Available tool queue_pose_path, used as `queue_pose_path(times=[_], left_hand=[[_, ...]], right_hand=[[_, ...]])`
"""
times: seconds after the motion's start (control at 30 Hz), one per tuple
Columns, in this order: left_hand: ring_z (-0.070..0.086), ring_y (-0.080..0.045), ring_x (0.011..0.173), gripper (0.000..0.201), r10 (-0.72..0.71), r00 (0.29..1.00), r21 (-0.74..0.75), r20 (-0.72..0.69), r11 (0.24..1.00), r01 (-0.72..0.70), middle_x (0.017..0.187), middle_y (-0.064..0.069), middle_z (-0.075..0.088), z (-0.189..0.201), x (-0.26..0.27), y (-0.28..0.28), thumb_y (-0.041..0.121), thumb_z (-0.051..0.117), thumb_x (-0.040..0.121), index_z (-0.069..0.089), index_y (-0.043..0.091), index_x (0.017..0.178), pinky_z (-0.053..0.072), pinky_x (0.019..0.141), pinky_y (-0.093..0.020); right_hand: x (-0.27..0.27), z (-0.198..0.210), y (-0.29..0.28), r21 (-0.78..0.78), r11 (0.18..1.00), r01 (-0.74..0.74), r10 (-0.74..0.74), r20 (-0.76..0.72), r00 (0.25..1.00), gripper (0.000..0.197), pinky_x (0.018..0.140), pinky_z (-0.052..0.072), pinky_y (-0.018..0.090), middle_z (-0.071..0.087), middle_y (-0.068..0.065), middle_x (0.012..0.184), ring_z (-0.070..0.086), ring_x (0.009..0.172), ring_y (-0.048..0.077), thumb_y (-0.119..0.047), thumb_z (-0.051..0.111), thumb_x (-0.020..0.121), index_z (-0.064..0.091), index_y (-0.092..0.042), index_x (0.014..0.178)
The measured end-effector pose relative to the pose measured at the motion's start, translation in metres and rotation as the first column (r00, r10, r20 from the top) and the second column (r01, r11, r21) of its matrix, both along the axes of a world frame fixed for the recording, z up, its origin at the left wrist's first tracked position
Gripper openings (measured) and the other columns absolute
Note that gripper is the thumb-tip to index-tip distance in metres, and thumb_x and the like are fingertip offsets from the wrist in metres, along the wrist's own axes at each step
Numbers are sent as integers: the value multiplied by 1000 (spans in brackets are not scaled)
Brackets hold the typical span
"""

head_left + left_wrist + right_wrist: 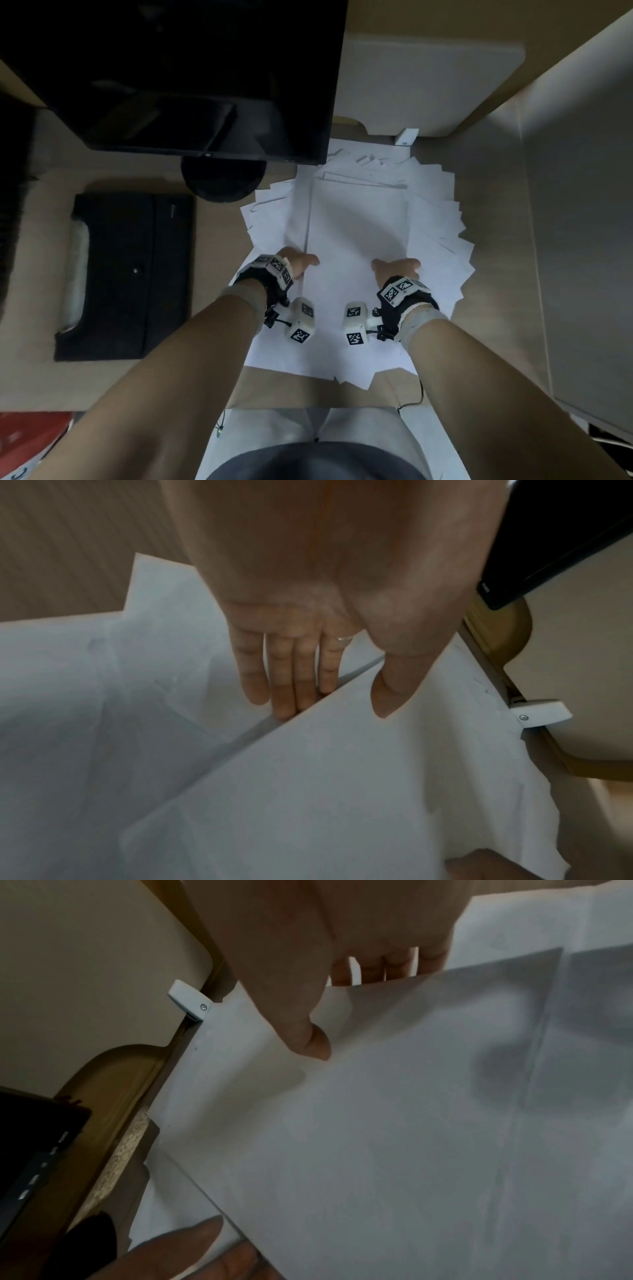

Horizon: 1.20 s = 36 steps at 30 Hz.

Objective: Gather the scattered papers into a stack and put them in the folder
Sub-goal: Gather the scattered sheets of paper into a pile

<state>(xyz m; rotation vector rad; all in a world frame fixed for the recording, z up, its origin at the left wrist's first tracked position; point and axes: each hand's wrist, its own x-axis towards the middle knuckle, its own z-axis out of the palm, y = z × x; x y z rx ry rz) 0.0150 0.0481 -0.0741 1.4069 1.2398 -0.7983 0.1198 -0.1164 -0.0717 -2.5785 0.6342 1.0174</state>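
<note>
On desk [479, 308] | left hand [297, 266], right hand [397, 269] | each grip pinching paper stack [356, 226] edges, thumbs on top

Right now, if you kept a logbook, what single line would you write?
step: gathering | left hand: pinches stack's left edge | right hand: pinches right edge | papers: fanned on desk, not squared | folder: at left, closed

Papers [356, 219] fanned on desk [486, 308], right of folder [132, 274]; monitor [178, 75] behind folder; hands at stack's sides
</note>
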Motion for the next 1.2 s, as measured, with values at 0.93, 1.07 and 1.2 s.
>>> queue_pose_path(times=[0.93, 1.07, 1.2], left_hand=[[63, -32, 105, 20, 617, 779, -12, 108, 785, -620, 114, -20, 65, 17, 2, -69, 6, 59, 90, 60, 0, 109, 56, 76, -35], [68, -28, 79, 23, 744, 651, -48, 149, 663, -747, 110, -21, 66, 11, 10, -54, 4, 57, 89, 56, 2, 112, 55, 50, -29], [66, -30, 91, 60, 693, 696, 65, 186, 699, -713, 127, -21, 58, -2, 14, -37, 13, 65, 83, 41, 4, 137, 61, 68, -39]], right_hand=[[69, 18, -33, 437, 726, -531, 523, 152, 839, 30, 71, 45, 26, 69, 8, 107, 59, 83, 23, -6, 51, 90, 67, -15, 113], [79, 19, -9, 428, 715, -552, 514, 214, 831, 41, 86, 50, 30, 64, 8, 124, 62, 104, 31, -6, 43, 92, 63, -18, 126], [93, 18, 12, 369, 719, -589, 555, 204, 806, 39, 85, 51, 33, 64, 9, 122, 61, 102, 32, -7, 49, 91, 61, -17, 127]])
